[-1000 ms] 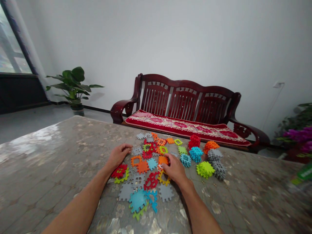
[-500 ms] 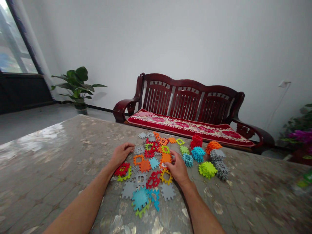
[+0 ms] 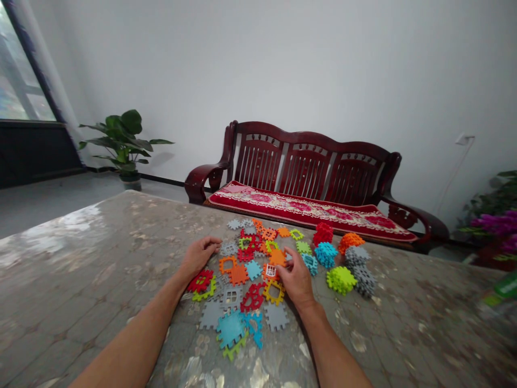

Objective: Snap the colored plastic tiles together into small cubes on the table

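Note:
Several flat, toothed plastic tiles in red, orange, blue, grey, green and yellow lie scattered on a marbled table. My right hand is curled over an orange tile, with thumb and fingers pinching its edge above a small red-and-white tile. My left hand rests at the left edge of the pile with its fingers loosely bent near a grey tile, holding nothing. To the right stand finished cubes built from such tiles: red, blue, orange, green and grey.
A dark wooden bench with a red flowered cushion stands behind the table's far edge. A potted plant is on the floor at the left by a window. Purple flowers and a green object sit at the right.
My right hand has closed on the orange tile and tipped it up a little from the pile. The left hand has stayed in place; the view shifted slightly.

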`<act>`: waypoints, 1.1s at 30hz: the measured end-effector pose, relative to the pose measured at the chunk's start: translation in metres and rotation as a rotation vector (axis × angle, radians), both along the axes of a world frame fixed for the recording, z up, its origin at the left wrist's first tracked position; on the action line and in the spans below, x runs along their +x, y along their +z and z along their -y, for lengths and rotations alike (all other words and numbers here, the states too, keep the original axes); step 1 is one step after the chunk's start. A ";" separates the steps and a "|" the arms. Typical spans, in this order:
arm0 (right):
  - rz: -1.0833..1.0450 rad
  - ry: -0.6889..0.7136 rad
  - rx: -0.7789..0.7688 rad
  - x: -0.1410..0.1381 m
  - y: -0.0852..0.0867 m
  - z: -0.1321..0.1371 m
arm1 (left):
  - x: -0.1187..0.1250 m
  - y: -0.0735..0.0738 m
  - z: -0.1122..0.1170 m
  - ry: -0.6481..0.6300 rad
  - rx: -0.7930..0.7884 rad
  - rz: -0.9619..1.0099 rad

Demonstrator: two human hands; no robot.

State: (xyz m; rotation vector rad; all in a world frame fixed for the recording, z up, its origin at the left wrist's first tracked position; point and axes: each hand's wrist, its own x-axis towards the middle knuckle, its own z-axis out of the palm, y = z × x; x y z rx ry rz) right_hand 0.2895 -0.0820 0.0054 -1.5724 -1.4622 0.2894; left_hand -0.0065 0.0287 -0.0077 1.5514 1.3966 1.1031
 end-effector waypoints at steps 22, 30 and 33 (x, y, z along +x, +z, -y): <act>0.397 -0.163 -0.060 0.020 0.032 -0.030 | -0.001 -0.002 -0.001 -0.005 0.023 -0.008; 0.411 -0.168 -0.220 0.059 0.037 -0.079 | 0.000 -0.001 0.001 -0.002 0.001 -0.026; 0.413 -0.143 -0.233 0.064 0.033 -0.093 | 0.002 0.005 0.005 0.005 -0.016 -0.033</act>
